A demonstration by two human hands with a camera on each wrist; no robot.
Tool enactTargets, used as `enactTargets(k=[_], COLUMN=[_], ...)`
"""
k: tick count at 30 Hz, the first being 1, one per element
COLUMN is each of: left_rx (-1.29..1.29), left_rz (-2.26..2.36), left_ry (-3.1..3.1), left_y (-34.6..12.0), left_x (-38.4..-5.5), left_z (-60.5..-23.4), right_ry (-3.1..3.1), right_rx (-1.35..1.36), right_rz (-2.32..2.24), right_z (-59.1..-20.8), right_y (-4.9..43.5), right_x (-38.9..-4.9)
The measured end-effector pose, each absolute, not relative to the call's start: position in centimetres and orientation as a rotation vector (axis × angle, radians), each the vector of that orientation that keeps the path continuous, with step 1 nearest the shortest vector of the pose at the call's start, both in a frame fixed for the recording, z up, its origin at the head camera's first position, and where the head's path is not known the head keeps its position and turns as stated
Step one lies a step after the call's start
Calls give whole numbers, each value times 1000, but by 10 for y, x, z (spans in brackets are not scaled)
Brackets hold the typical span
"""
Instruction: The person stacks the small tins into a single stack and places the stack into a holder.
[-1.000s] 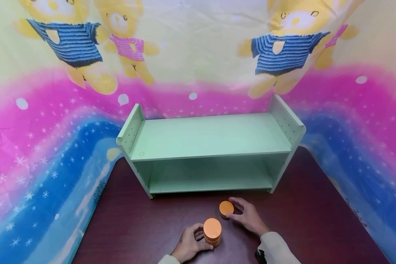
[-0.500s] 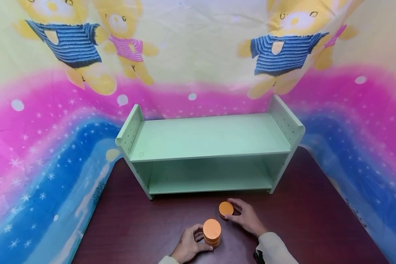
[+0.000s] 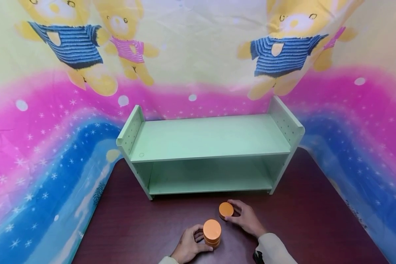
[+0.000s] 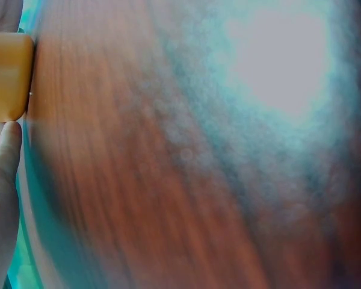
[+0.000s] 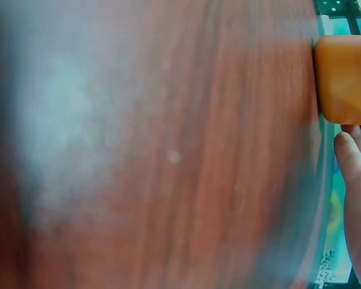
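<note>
In the head view two round orange containers stand upright on the dark reddish-brown table (image 3: 135, 227). My left hand (image 3: 189, 242) holds the nearer, taller orange jar (image 3: 212, 230), with fingers behind it and the thumb at its front; a seam rings its lower part. Farther back and to the right, my right hand (image 3: 247, 218) holds the shorter orange jar (image 3: 226, 209) between thumb and fingers. Parts of both jars appear at the wrist views' edges: the left wrist shows an orange side (image 4: 9, 78) above the thumb, the right wrist an orange side (image 5: 344, 81) with a seam.
A pale green two-tier shelf (image 3: 211, 137) stands behind the hands, its upright side panels rising above the top board. Its lower board (image 3: 211, 181) sits just over the table. A printed cloth backdrop (image 3: 198, 55) with bears surrounds the table's back and sides.
</note>
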State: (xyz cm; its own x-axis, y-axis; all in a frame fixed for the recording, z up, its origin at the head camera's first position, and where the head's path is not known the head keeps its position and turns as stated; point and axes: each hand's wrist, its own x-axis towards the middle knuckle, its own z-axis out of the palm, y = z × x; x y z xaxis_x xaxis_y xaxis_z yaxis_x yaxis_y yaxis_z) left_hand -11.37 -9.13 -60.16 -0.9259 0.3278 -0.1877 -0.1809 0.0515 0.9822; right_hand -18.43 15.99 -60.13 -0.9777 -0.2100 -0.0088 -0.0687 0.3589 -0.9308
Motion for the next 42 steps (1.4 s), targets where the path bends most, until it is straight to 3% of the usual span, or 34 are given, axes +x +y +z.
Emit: enactTargets(k=[42], left_rx=[110], left_rz=[1896], left_ry=[2012], left_y=[-90], left_x=[-115], left_z=[-601], right_ry=[2520], right_rx=[-203], right_rz=[-1647], right_z=[-593], right_y=[165], right_x=[-185])
